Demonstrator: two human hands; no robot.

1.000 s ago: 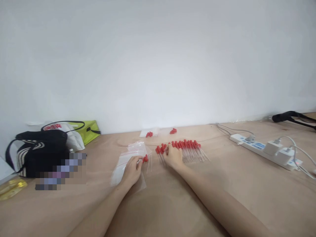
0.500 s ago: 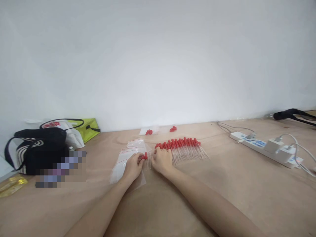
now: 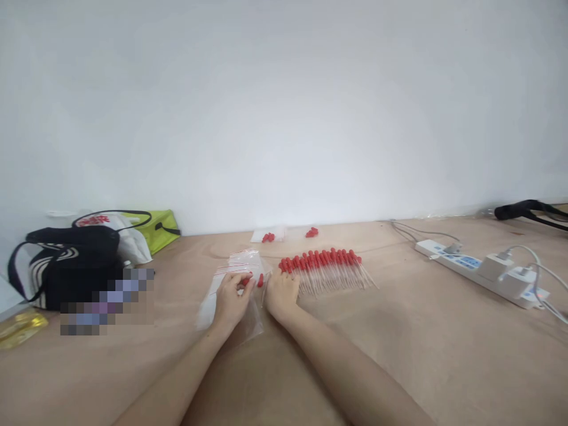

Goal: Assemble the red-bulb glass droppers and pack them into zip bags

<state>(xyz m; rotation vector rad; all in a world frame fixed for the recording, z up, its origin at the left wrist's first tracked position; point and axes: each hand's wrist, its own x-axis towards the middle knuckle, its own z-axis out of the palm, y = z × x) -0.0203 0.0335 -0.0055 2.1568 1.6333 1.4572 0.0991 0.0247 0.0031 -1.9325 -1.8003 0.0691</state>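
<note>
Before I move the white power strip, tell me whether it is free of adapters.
No, two white adapters sit on the nearer end of the white power strip.

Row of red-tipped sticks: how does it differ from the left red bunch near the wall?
The row is long; the bunch is small and compact. Pale stems show on the row, but none are clear on the bunch. The bunch lies closer to the wall than the row. Both have red parts.

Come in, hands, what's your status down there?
Left hand: at a red-tipped piece, over clear bags. Right hand: beside the row of red-tipped sticks. Nothing visible between the hands and the row.
</note>
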